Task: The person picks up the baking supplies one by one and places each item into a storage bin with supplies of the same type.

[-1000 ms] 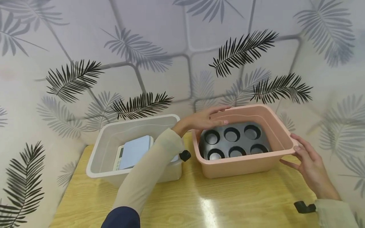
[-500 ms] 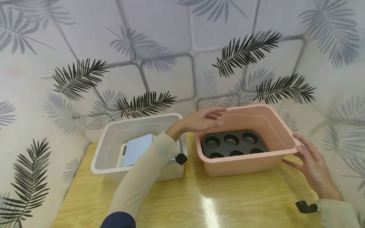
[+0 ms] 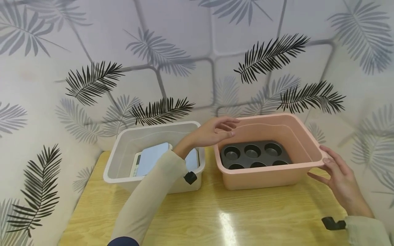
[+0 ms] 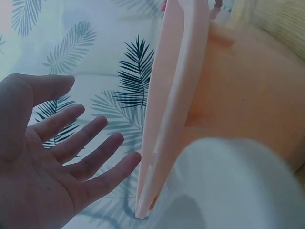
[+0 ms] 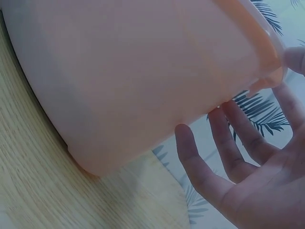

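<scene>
A dark muffin tin [image 3: 252, 153] lies in the pink plastic bin [image 3: 261, 177] on the right. My right hand [image 3: 344, 181] holds that bin's right rim corner, thumb over the lip and index finger beneath; the other fingers spread along the outer wall [image 5: 143, 95]. My left hand [image 3: 209, 132] hovers over the gap between the bins, near the pink bin's left rim. In the left wrist view its palm shows bare, fingers loosely spread and apart from the rim [image 4: 176, 95]. A kitchen scale [image 3: 135, 165] and a pale blue flat thing [image 3: 154, 157] lie in the white bin [image 3: 121, 150].
Both bins stand on a wooden table [image 3: 197, 218], against a leaf-patterned wall covering [image 3: 184, 68]. My left forearm crosses above the white bin, hiding part of its contents. A narrow gap separates the two bins.
The muffin tin has settled lower into the pink bin. My left hand has let go of it and drawn back left, out of the bin. My right hand stays at the rim.
</scene>
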`<state>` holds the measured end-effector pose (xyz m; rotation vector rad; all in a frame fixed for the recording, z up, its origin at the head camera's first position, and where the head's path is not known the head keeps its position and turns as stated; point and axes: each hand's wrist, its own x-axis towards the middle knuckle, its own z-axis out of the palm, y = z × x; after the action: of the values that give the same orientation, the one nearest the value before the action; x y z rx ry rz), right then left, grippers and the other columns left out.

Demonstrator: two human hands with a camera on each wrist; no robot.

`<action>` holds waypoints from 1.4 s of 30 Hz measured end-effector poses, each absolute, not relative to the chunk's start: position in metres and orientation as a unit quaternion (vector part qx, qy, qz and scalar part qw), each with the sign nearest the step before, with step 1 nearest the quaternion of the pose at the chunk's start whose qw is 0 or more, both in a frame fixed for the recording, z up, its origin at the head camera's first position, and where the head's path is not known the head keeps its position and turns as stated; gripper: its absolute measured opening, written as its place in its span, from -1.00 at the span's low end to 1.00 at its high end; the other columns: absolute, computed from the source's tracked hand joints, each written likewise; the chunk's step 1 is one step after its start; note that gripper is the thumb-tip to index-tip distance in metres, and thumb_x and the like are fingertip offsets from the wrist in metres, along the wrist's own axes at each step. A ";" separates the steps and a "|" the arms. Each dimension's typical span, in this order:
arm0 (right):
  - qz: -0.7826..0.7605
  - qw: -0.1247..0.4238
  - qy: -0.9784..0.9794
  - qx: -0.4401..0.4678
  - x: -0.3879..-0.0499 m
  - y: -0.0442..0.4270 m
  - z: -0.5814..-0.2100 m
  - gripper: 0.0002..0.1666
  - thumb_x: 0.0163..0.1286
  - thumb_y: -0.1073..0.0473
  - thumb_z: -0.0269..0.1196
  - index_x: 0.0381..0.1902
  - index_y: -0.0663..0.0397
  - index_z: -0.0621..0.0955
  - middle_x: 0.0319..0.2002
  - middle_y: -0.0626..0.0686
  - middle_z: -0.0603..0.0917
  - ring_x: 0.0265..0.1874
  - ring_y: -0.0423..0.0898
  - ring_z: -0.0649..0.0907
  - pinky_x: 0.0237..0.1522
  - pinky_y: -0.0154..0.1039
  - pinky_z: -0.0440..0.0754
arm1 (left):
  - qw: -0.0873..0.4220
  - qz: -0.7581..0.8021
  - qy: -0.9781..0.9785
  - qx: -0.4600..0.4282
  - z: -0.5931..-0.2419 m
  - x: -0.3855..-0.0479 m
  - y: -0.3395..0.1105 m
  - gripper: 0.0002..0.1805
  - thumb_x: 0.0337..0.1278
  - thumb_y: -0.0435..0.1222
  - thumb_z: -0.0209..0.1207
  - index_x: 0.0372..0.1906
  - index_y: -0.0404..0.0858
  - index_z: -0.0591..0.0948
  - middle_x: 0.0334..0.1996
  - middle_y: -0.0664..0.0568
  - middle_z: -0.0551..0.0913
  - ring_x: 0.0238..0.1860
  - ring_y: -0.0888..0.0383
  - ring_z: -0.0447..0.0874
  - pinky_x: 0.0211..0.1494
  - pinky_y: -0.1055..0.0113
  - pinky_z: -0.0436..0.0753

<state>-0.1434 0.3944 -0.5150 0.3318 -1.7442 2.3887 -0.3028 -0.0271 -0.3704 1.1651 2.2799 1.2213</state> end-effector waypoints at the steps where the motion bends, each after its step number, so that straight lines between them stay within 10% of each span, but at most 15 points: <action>1: 0.801 0.079 -0.582 0.113 -0.144 0.395 -0.515 -0.35 0.80 0.38 -0.15 0.73 -0.03 0.29 0.43 -0.24 0.60 0.16 -0.29 0.79 -0.05 -0.19 0.88 | 0.149 0.425 0.795 0.408 -0.370 -0.300 -0.030 -0.46 0.66 -0.22 0.18 0.59 -0.18 0.48 0.45 -0.14 0.63 0.46 -0.11 0.63 0.52 0.00 0.62; 35: 0.714 0.176 -0.677 0.036 -0.129 0.405 -0.503 -0.35 0.74 0.36 0.08 0.69 -0.02 0.39 0.22 -0.31 0.69 0.10 -0.48 0.71 -0.07 -0.59 0.71 | 0.081 0.495 0.783 0.368 -0.392 -0.216 -0.091 -0.46 0.62 -0.25 0.20 0.58 -0.13 0.51 0.39 -0.12 0.69 0.41 0.04 0.67 0.38 0.05 0.70; 42: 0.584 0.237 -0.774 -0.063 -0.115 0.377 -0.476 -0.36 0.72 0.24 0.17 0.66 -0.12 0.43 0.45 -0.40 0.54 0.40 -0.47 0.49 0.48 -0.65 0.31 | 0.066 0.520 0.769 0.367 -0.400 -0.198 -0.095 -0.47 0.58 -0.33 0.23 0.55 -0.14 0.53 0.42 -0.02 0.67 0.43 0.01 0.66 0.42 0.16 0.71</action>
<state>-0.1153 0.3772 -0.4760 -0.1714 -2.1220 1.5993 -0.1975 -0.0952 -0.3998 1.1062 2.3179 1.5684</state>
